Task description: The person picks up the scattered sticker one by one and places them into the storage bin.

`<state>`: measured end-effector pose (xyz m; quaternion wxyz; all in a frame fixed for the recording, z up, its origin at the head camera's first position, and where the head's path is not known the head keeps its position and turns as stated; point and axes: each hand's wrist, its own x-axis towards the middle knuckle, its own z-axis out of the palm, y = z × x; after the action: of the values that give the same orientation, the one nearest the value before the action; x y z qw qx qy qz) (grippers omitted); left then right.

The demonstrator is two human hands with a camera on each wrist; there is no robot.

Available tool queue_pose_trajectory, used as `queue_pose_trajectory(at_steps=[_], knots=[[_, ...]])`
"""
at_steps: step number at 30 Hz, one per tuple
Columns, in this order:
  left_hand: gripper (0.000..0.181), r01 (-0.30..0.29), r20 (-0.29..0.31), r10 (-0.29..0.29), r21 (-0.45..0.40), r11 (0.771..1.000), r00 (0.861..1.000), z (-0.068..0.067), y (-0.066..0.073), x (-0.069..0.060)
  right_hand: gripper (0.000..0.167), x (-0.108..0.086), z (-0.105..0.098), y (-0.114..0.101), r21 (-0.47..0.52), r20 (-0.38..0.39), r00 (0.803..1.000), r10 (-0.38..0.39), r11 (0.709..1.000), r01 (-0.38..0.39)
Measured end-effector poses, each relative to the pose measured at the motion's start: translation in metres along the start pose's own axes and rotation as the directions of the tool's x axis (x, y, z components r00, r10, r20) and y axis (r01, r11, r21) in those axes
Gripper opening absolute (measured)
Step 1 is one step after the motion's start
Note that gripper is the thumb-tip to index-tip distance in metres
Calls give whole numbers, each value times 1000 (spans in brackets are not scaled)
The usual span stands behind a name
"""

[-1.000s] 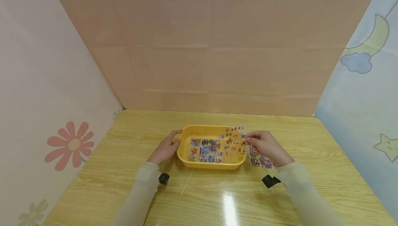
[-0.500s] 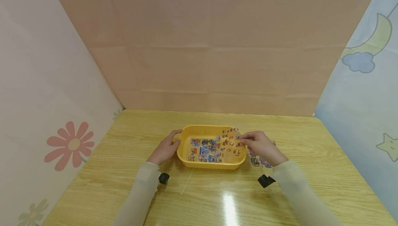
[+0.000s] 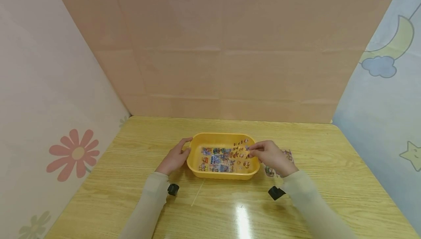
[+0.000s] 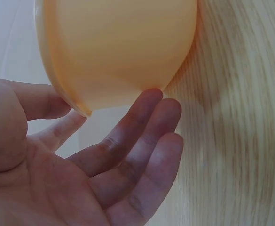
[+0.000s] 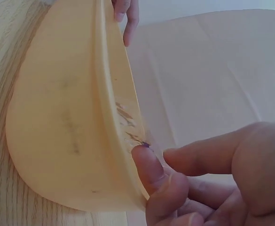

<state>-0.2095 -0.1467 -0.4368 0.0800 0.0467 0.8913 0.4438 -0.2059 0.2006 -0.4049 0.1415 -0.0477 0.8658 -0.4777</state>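
A yellow plastic basin (image 3: pixel 223 176) stands on the table. My left hand (image 3: pixel 173 158) holds its left end; in the left wrist view the thumb and forefinger are at the rim and other fingertips reach the outer wall (image 4: pixel 118 52). With thumb and fingers, my right hand (image 3: pixel 274 157) pinches the right edge of a clear sticker sheet (image 3: pixel 241 155) printed with small brown figures. This sheet lies over the right half of the basin; whether it touches the floor I cannot tell. Other colourful stickers (image 3: pixel 215 159) lie inside at the left and middle.
Another sticker sheet (image 3: pixel 288 155) lies on the table right of the basin, partly hidden by my right hand. A thin pale strip (image 3: pixel 197 193) lies in front. A tan backdrop (image 3: pixel 223 67) rises behind the wooden table (image 3: pixel 141 133), with patterned panels on both sides.
My right hand has moved left and slightly down, bringing the pinched sticker sheet from over the basin's right rim further in. My left hand stays at the basin's left end.
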Motion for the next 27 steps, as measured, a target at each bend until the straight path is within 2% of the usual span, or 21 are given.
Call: queue_pose_trajectory(at_steps=[10, 27], knots=[[48, -1, -1, 1, 5, 1000, 1000, -1, 1, -1, 32, 0, 5, -4, -98, -45, 999, -20, 995, 16], [48, -7, -6, 7, 9, 1000, 1000, 0, 1, -1, 35, 1, 8, -4, -108, -69, 997, -39, 994, 32]])
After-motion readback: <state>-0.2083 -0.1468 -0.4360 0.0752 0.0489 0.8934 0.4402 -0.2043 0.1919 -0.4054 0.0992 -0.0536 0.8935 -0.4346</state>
